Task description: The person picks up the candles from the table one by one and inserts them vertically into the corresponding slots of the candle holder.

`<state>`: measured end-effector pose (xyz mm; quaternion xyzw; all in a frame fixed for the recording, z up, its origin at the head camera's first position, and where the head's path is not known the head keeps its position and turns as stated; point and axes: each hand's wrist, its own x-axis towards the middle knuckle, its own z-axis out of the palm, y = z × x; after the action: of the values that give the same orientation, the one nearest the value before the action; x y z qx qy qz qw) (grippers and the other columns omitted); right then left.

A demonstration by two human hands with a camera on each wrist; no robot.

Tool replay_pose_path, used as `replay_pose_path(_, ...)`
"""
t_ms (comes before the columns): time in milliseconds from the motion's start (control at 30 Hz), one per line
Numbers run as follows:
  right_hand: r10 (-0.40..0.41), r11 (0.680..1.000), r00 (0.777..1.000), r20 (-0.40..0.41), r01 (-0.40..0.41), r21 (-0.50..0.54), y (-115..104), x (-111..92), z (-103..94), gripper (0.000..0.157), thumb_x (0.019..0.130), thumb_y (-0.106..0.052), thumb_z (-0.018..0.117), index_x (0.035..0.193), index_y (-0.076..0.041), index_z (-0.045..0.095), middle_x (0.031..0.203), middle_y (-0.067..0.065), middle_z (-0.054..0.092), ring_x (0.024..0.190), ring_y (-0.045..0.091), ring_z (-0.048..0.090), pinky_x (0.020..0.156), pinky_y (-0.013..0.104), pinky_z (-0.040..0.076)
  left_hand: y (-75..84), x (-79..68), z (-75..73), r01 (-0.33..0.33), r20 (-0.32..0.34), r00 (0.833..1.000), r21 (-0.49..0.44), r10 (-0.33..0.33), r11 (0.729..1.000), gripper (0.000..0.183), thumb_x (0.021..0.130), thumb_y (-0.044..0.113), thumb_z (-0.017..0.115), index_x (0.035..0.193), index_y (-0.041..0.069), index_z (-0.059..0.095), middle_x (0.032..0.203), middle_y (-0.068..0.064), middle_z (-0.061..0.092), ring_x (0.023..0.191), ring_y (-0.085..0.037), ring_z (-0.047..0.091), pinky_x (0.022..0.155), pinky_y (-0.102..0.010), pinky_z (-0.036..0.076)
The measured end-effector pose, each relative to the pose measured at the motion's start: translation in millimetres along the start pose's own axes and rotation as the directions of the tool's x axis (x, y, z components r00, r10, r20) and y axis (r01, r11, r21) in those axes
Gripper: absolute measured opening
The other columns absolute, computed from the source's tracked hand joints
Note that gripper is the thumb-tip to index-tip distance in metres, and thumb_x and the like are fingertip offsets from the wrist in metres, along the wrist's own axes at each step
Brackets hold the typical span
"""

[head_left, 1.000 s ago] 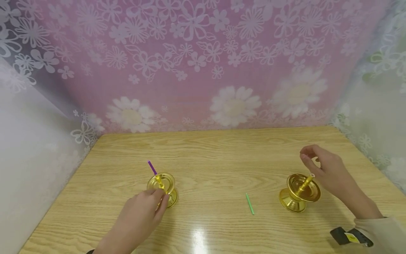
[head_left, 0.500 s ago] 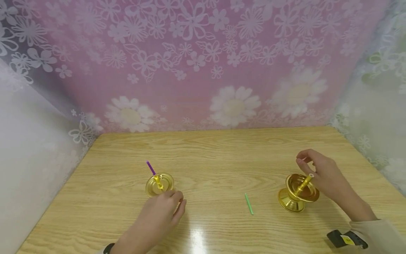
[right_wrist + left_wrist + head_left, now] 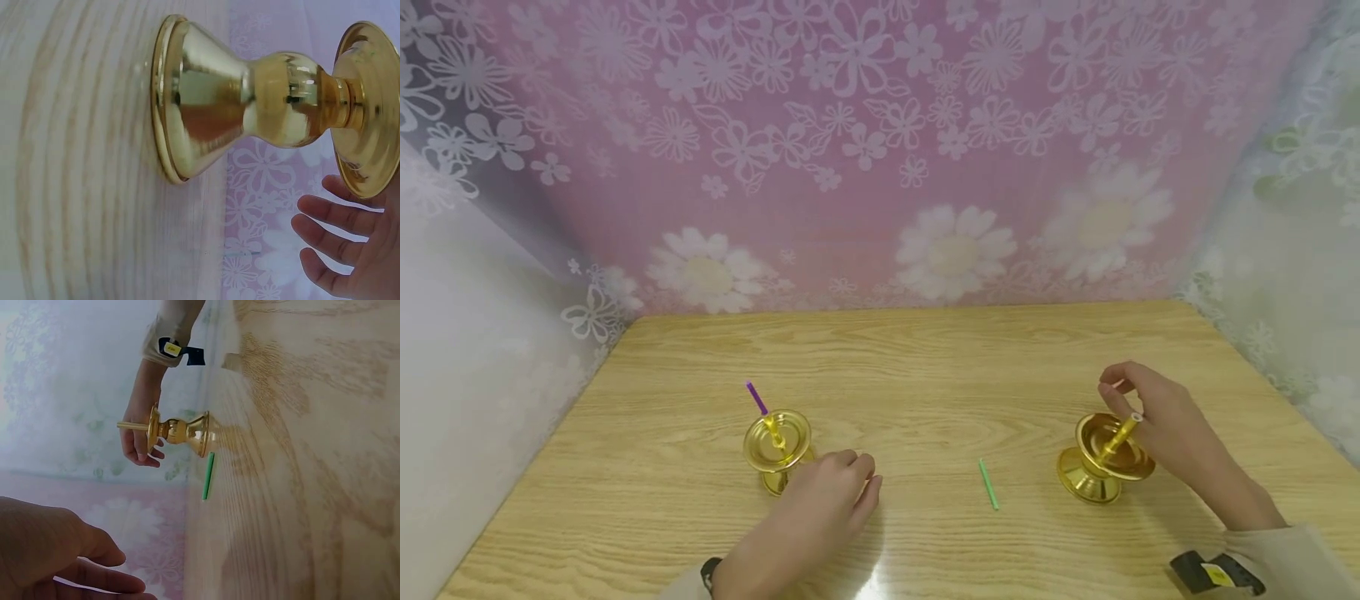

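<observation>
My left hand (image 3: 829,498) hovers over the table just right of the left gold candlestick (image 3: 757,451), and partly hides its foot. In the left wrist view its fingers (image 3: 106,575) are relaxed and apart with nothing between them. A thin purple candle (image 3: 757,398) stands in the left candlestick's holder. My right hand (image 3: 1167,418) is beside and behind the right gold candlestick (image 3: 1088,481), whose central holder has an unfilled tube top. In the right wrist view its loosely bent fingers (image 3: 337,214) hold nothing. A thin green candle (image 3: 988,484) lies on the table between the hands.
The wooden table (image 3: 925,367) ends at a pink floral curtain (image 3: 865,167) at the back. Pale floral sheets hang at both sides. A dark strap (image 3: 1216,573) with a yellow label sits at the right sleeve.
My left hand has let go of the left candlestick and moved right, away from it and toward the green candle. The right hand has shifted slightly down and left.
</observation>
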<state>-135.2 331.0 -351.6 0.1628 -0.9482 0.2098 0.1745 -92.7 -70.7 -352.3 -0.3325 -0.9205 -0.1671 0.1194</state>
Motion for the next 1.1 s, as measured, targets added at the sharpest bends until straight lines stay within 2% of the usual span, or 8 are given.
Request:
replay_pose_path(233, 0.02, 1.0, 1.0, 0.003, -0.02, 0.014, 0, -4, 4.1, 0.017, 0.101, -0.015, 0.052, 0.111, -0.003, 0.058, 0.095, 0.011, 0.064, 0.066, 0.012, 0.053, 0.054, 0.027, 0.042, 6.4, 11.1, 12.9, -0.016, 0.037, 0.999, 0.018, 0.015, 1.0, 0.035, 0.091, 0.013, 0.063, 0.061, 0.014, 0.043, 0.056, 0.008, 0.035, 0.049, -0.004, 0.032, 0.042, -0.018, 0.028)
replay_pose_path(333, 0.03, 0.999, 1.0, 0.01, -0.03, 0.021, 1, -5, 4.4, 0.017, 0.101, -0.015, 0.052, 0.111, -0.003, 0.058, 0.096, 0.012, 0.064, 0.064, 0.009, 0.051, 0.052, 0.026, 0.041, 8.7, 15.7, 17.4, -0.025, 0.053, 0.998, 0.029, 0.023, 0.999, 0.035, 0.092, 0.015, 0.061, 0.062, 0.014, 0.044, 0.056, 0.007, 0.036, 0.049, -0.004, 0.033, 0.041, -0.018, 0.029)
replay_pose_path(500, 0.028, 1.0, 1.0, 0.001, -0.028, 0.011, 1, -6, 4.4, 0.018, 0.101, -0.015, 0.052, 0.111, -0.002, 0.058, 0.096, 0.013, 0.064, 0.061, 0.006, 0.049, 0.052, 0.026, 0.041, 10.3, 27.9, 21.3, -0.001, 0.065, 0.998, 0.045, -0.002, 0.999, 0.032, 0.095, 0.017, 0.059, 0.065, 0.012, 0.047, 0.058, 0.006, 0.039, 0.051, -0.005, 0.038, 0.043, -0.02, 0.034)
replay_pose_path(667, 0.025, 1.0, 1.0, -0.002, -0.025, 0.013, 1, -6, 4.0, 0.018, 0.101, -0.016, 0.051, 0.111, -0.001, 0.058, 0.095, 0.013, 0.064, 0.059, 0.004, 0.048, 0.051, 0.025, 0.04, 12.1, 40.7, 28.1, 0.01, 0.069, 0.998, 0.062, -0.015, 0.998, 0.032, 0.095, 0.018, 0.06, 0.065, 0.012, 0.048, 0.057, 0.006, 0.04, 0.05, -0.004, 0.037, 0.041, -0.017, 0.033)
replay_pose_path(800, 0.023, 1.0, 1.0, 0.0, -0.023, 0.002, 2, -4, 3.3, 0.019, 0.101, -0.015, 0.052, 0.111, -0.001, 0.058, 0.095, 0.012, 0.065, 0.066, 0.013, 0.055, 0.052, 0.027, 0.042, 17.4, 51.0, 35.3, 0.003, 0.069, 0.998, 0.063, -0.007, 0.998, 0.035, 0.095, 0.016, 0.059, 0.062, 0.013, 0.047, 0.055, 0.005, 0.04, 0.049, -0.004, 0.036, 0.04, -0.017, 0.033)
replay_pose_path(867, 0.025, 1.0, 1.0, 0.002, -0.025, -0.005, 2, -4, 2.7, 0.021, 0.101, -0.016, 0.051, 0.112, 0.001, 0.058, 0.096, 0.013, 0.065, 0.073, 0.022, 0.059, 0.056, 0.031, 0.045, 21.0, 55.8, 38.2, -0.01, 0.077, 0.997, 0.066, 0.005, 0.998, 0.034, 0.095, 0.016, 0.059, 0.062, 0.013, 0.048, 0.055, 0.005, 0.042, 0.049, -0.004, 0.037, 0.041, -0.016, 0.033)
replay_pose_path(967, 0.036, 0.999, 0.999, 0.008, -0.036, -0.012, 3, -5, 1.4, 0.026, 0.101, -0.017, 0.051, 0.116, 0.004, 0.057, 0.103, 0.018, 0.064, 0.089, 0.036, 0.061, 0.064, 0.044, 0.05, 27.0, 62.4, 42.0, -0.036, 0.101, 0.995, 0.098, 0.026, 0.995, 0.032, 0.096, 0.018, 0.058, 0.065, 0.013, 0.053, 0.057, 0.005, 0.046, 0.049, -0.003, 0.039, 0.042, -0.013, 0.033)
replay_pose_path(1100, 0.072, 0.997, 0.996, 0.045, -0.071, -0.012, 4, -6, -0.6, 0.038, 0.102, -0.021, 0.05, 0.126, 0.008, 0.051, 0.118, 0.03, 0.058, 0.103, 0.048, 0.054, 0.076, 0.06, 0.045, 35.1, 69.0, 47.8, -0.048, 0.138, 0.99, 0.156, 0.027, 0.987, 0.027, 0.098, 0.023, 0.056, 0.075, 0.01, 0.062, 0.064, 0.002, 0.056, 0.055, -0.006, 0.05, 0.047, -0.014, 0.038)
